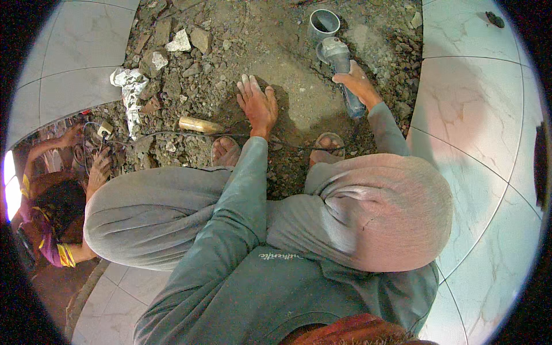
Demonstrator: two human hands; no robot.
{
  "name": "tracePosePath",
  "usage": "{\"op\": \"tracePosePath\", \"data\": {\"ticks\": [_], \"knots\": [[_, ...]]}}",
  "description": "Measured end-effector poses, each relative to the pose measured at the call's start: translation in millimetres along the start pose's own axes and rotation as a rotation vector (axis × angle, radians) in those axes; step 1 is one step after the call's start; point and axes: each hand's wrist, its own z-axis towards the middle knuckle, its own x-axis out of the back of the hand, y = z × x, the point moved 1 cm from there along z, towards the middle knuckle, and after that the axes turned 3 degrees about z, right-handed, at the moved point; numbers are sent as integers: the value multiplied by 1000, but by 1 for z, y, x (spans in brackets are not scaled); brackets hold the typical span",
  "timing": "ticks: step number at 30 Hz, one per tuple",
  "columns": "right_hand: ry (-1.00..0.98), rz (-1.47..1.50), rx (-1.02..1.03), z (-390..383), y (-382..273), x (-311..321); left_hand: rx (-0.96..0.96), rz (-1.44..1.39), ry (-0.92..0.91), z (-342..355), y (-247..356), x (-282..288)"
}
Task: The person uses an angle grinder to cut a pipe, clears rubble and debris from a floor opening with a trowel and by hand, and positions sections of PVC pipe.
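**Squatting over broken brown earth (pixel 270 40) between pale marbled floor tiles (pixel 477 103)**

The person is crouching with a long, dusty blue-grey power tool (pixel 340 64), seemingly an angle grinder, lying slantwise in the right hand (pixel 359 85). Its head is pointing at a round, open-mouthed grey pipe (pixel 325 23); whether the two are touching is impossible to tell. A tan, rounded, wooden-looking piece (pixel 200 125) and a thin, dark cable (pixel 167 133) are lying nearer the feet.

Handling the tool well is probably calling for a full wrap around its body, fingers sitting behind its head, and the cable lying out of its way. A second hand would likely be steadying it better.

The right hand is gripping the body firmly, thumb crossing the top, the forearm angling in from the lower right. The left hand (pixel 257 106) is holding nothing: its palm is facing down, fingers extending forward, slightly parted. Whether it is pressing on the earth is unclear.
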Motion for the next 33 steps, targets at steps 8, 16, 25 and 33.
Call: {"op": "tracePosePath", "data": {"ticks": [8, 16, 25, 33], "knots": [[30, -30, -12, -14, -23, -8, 34, -7, 2, -2, -1, 8], [-11, -86, -82, 1, -6, -12, 19, -19, 25, -3, -1, 6], [-104, 55, -57, -11, -35, -16, 25, 0, 70, -5, -2, 4], [-84, 61, -37, -15, -47, -29, 59, 13, 31, -5, 2, 9]]}}
